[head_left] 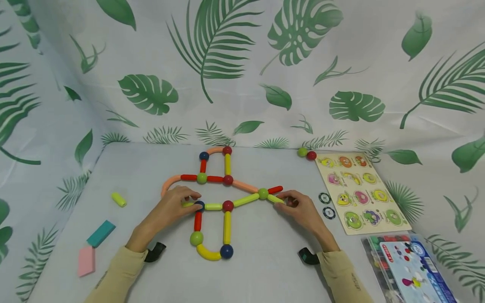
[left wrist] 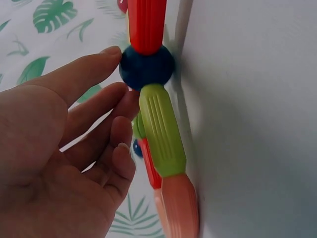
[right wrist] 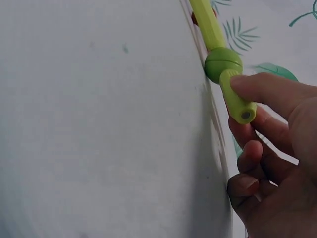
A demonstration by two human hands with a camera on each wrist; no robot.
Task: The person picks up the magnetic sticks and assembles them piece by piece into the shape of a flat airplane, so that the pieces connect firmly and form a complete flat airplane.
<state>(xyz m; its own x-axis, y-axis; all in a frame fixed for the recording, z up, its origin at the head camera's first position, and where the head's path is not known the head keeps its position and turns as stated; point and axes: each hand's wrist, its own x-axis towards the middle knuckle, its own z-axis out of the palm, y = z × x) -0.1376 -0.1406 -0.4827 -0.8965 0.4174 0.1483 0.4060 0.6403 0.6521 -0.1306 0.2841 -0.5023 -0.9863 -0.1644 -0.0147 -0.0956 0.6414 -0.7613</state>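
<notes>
Rod-and-ball figure (head_left: pixel 223 198) is laid flat mid-table (head_left: pixel 265 269), w/ both hands at its nearer half. L hand (head_left: pixel 172 206) is placed at the dark blue ball (left wrist: pixel 146 65) on the figure's left; thumb tip is touching it, other fingers loosely curled beside the short green rod (left wrist: pixel 162 131), nothing actually gripped. R hand (head_left: pixel 301 208) is set at the free end of the yellow-green rod (right wrist: pixel 235 96) that sticks out from the green ball (right wrist: pixel 223 63); rod is pinched betw. thumb and fingers, narrow grip.

To do this step well: blue ball should prob. be steadied so joints aren't dragged, and the rod end moved slowly, kept flat on the table, so the links aren't popped apart.

Further back, orange curved pieces and red rods are joined up to a top loop. Beyond the R hand, a fruit puzzle board (head_left: pixel 360 191) and two loose balls (head_left: pixel 307 153) are seen.

Hard to tell: whether the L fingers touch the green rod; underside of joints hidden. Plastic box (head_left: pixel 409 269) at right is cut off by the frame edge; contents unclear.
</notes>
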